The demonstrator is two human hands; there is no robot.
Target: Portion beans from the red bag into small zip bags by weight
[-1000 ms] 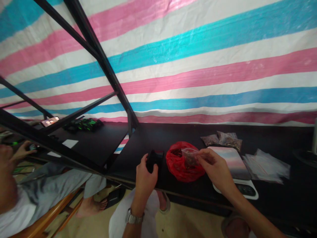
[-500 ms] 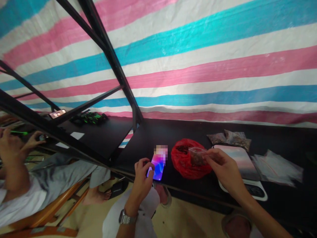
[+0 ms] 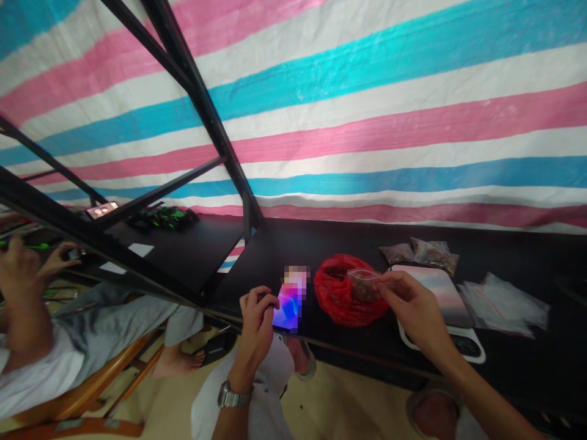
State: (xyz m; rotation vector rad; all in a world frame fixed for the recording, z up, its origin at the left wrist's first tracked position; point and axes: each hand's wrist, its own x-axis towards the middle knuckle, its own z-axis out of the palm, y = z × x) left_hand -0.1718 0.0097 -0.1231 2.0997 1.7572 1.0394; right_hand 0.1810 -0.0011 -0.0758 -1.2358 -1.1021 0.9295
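Between the thumb and fingers of my right hand (image 3: pixel 410 302) is the rim of a small clear zip bag (image 3: pixel 364 287) with brown bits inside. The bag hangs over an open red plastic bag (image 3: pixel 328 299) that holds dark brown loose bits. My left hand (image 3: pixel 257 315) is at the table's front edge, fingers loosely bent and apart, holding nothing. Its fingertips are at the lower left side of a lit phone (image 3: pixel 288 308) lying on the table; whether they touch it I cannot tell.
A flat white scale (image 3: pixel 433 290) stands under and behind my right hand. Filled small bags (image 3: pixel 433 253) lie behind it, flat clear zip bags (image 3: pixel 502 305) to its right. Black metal bars (image 3: pixel 206 116) rise at the left. Another person's hand (image 3: pixel 59 260) works at the neighbouring table.
My left hand has drawn back slightly left from the phone's surface. My right hand keeps the zip bag over the red bag. The view has shifted a little.
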